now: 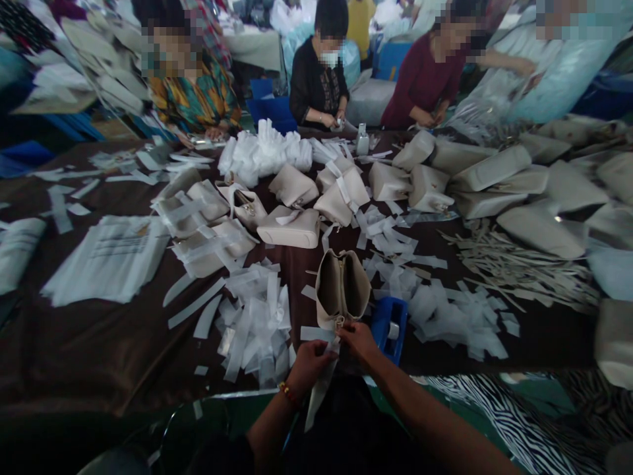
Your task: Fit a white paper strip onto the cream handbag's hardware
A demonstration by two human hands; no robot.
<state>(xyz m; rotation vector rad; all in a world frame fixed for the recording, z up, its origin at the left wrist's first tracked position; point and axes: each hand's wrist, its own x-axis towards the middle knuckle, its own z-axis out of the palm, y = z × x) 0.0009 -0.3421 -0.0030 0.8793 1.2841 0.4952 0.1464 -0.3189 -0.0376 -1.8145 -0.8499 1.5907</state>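
- Hands meet at the near edge of the dark surface (99, 356), just below a beige handbag (342, 287) that lies with its zip end towards the wearer.
- Left hand (310, 365), a beaded bracelet (287, 392) at its wrist, is closed on a white strip (320, 382) that hangs down over the edge.
- Right hand (359, 341) pinches the top of the same strip, right at the handbag's zip pull; its fingers are curled shut.
- Blue tape dispenser (390, 326) sits just beside the right hand, touching the handbag's right side.
- Loose pile of white strips (257, 323) lies left of the handbag.
- More beige handbags (291, 227) lie further back.
- 4 other people (319, 72) work along the far side.
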